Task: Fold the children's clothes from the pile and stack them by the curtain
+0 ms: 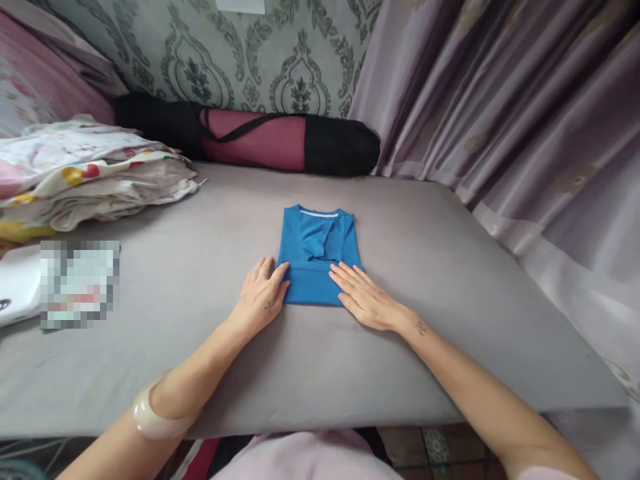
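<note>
A blue shirt [320,283] lies folded into a small rectangle on the grey bed surface, its collar with a white inner band at the far end. The near part is turned up as a flat band, and some loose creased cloth shows below the collar. At the left edge of that band rests my left hand [263,293], open, with thumb and index finger touching the cloth and the other fingers beside it. My right hand [365,297] lies flat on the band's right end, fingers stretched out.
A long black and maroon bag [255,140] lies against the patterned wall. Piled printed cloths [95,177] are at the left, with a white item [20,283] and a blurred packet [80,283] in front. Curtains [450,87] hang along the right side.
</note>
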`<state>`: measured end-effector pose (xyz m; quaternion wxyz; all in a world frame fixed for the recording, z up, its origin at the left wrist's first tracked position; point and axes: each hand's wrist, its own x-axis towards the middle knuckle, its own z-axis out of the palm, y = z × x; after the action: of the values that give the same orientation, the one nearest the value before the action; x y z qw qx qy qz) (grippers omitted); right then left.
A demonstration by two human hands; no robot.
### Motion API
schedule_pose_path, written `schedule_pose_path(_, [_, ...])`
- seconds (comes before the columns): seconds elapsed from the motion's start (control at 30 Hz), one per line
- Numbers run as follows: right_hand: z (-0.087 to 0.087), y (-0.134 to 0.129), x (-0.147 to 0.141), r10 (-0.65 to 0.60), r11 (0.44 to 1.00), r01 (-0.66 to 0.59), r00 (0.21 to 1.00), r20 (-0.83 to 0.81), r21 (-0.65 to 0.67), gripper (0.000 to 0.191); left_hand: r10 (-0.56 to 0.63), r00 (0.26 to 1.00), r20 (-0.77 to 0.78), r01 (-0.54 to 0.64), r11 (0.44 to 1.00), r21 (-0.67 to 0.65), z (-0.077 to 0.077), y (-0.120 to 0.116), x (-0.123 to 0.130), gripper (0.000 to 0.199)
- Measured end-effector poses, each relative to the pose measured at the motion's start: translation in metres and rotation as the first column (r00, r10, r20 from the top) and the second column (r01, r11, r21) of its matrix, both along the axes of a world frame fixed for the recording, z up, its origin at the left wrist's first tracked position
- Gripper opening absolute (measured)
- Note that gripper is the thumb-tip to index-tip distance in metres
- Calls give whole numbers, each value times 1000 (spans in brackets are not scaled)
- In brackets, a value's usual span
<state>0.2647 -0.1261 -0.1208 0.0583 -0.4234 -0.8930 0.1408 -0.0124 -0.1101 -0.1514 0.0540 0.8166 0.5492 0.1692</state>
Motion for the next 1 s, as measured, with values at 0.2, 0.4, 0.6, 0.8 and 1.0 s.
schedule_pose_path(0.2, [-1, 2, 2, -17, 1000, 17, 999, 52, -16, 54, 26, 999, 40, -26, 1000, -7, -5, 6, -11, 43])
schedule_pose_path(0.4, [22, 12, -32, -50, 987, 43, 998, 41, 155, 37, 128, 971, 201, -127, 992, -20, 8, 8, -19, 29])
schedule_pose_path(0.6, [16, 44, -88, -71, 980, 82, 995, -67, 180, 29, 147, 981, 128, -129, 982, -138, 15, 1, -15, 34])
schedule_pose_path(0.8, [3, 76, -117, -75, 994, 81, 995, -70, 80, 21, 133, 985, 111, -106, 971, -214, 18, -2, -13, 32])
schedule_pose_path(1.0, [-2, 78, -124, -95, 991, 107, 986, -135, 82, 15, 115, 987, 115, -79, 957, -280, 23, -3, -13, 28])
